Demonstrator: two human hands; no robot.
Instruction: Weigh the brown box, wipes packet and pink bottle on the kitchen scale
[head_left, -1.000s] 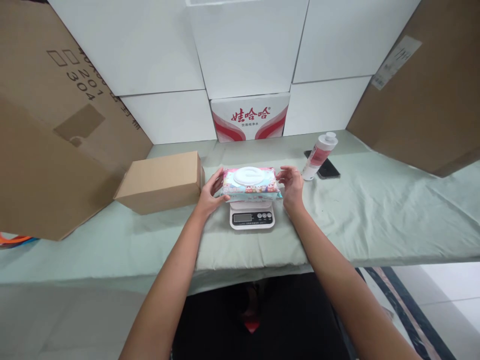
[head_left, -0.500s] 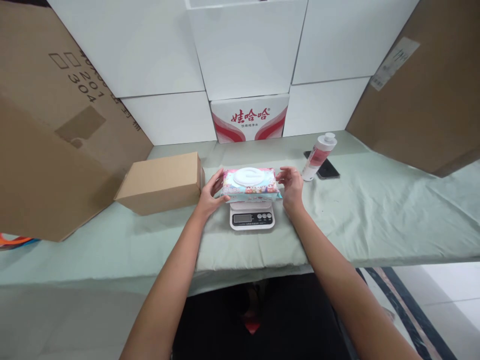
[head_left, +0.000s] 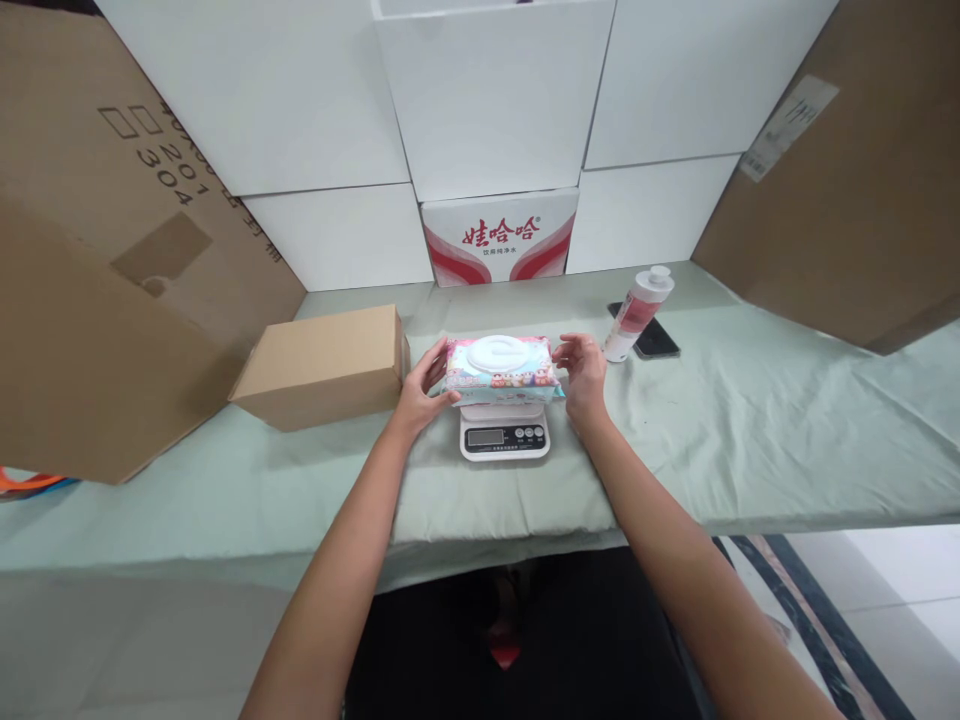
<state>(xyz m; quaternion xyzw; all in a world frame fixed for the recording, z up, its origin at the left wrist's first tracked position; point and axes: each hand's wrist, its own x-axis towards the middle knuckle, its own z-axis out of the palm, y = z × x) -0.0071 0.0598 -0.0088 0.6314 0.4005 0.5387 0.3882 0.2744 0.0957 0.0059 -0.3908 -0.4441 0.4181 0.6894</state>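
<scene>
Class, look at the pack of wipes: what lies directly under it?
A small white kitchen scale sits under the pack of wipes. Only its front panel with display and buttons shows; the weighing platform is covered by the pack.

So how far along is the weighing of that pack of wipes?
Done: the wipes pack lies on the kitchen scale. In hand: the left hand and right hand flank its ends, fingers at the edges. Left: letting go and reading the display, which is too small to read here.
</scene>
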